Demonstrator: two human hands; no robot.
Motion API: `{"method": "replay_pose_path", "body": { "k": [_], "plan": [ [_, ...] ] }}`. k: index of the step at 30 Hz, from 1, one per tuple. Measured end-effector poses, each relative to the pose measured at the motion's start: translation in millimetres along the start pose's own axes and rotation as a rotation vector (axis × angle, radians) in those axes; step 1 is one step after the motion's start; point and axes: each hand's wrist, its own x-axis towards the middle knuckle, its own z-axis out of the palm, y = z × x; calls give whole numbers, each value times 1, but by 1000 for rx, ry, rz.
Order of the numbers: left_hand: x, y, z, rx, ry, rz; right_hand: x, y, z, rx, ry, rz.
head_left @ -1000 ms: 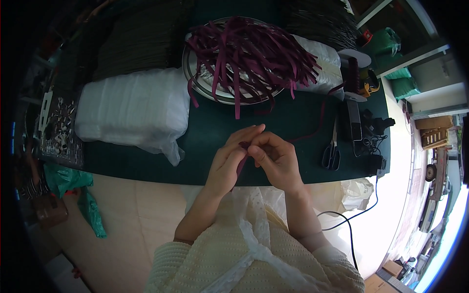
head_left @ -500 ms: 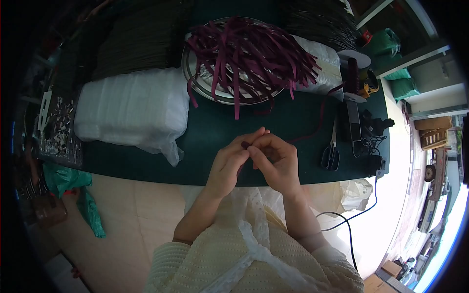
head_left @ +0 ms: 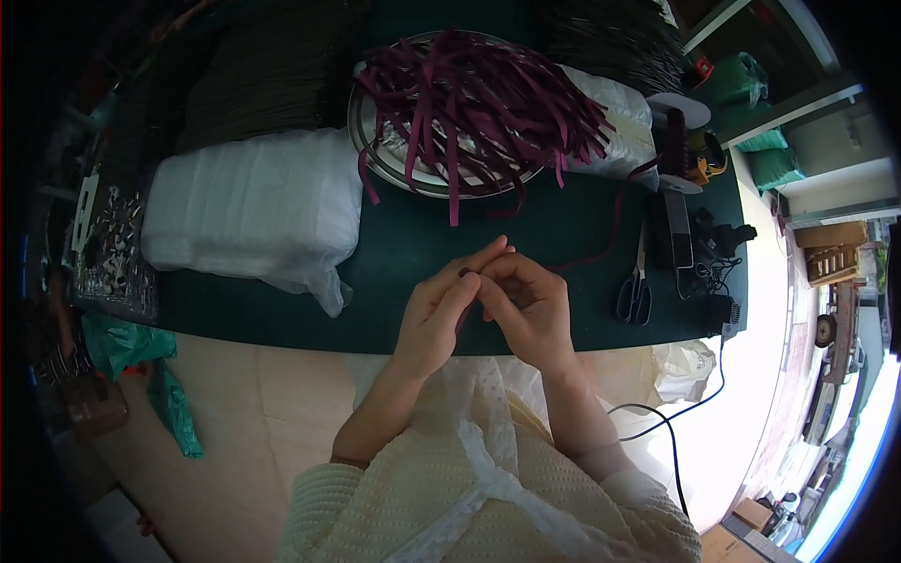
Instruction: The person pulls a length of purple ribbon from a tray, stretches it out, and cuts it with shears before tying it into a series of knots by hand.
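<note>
While both hands sit this close together over the green table [head_left: 404,258], the trick is probably keeping the little maroon ribbon piece [head_left: 466,274] pinched tight and working it slowly so it doesn't slip. Left hand [head_left: 439,310] and right hand [head_left: 526,305] meet fingertip to fingertip, fingers [head_left: 488,255] closed narrow around that ribbon end, which peeks out right between them. Can't tell how much of it is hidden inside the grip. Just beyond the fingers is a round metal tray [head_left: 371,155] piled with maroon ribbon strips [head_left: 479,98]; scissors [head_left: 636,291] lie off past the right-hand fingers, a white plastic-wrapped bundle [head_left: 249,202] past the left-hand ones.
</note>
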Motion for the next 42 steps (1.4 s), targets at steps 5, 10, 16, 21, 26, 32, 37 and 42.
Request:
{"method": "replay_pose_path", "body": {
  "k": [5, 10, 16, 21, 26, 32, 37, 42],
  "plan": [
    [-2, 1, 2, 29, 3, 12, -1, 0, -2, 22, -32, -24],
    [2, 5, -2, 132, 18, 97, 1, 1, -11, 127, -174, 14],
    [17, 34, -6, 285, -67, 176, 7, -3, -20, 8, -403, -122],
    [28, 57, -8, 338, -107, 288, 4, -10, -22, 84, -452, -22],
    [37, 73, -8, 318, -106, 366, 2, -3, -28, 105, -433, -113],
    [42, 91, -16, 396, 5, 434, 1, 3, -44, -8, -382, -63],
    [43, 94, -36, 244, 100, 465, 1, 6, -57, -90, -324, -85],
    [39, 84, -50, 40, 296, 429, 4, 13, -64, -222, -210, -89]
  ]
}}
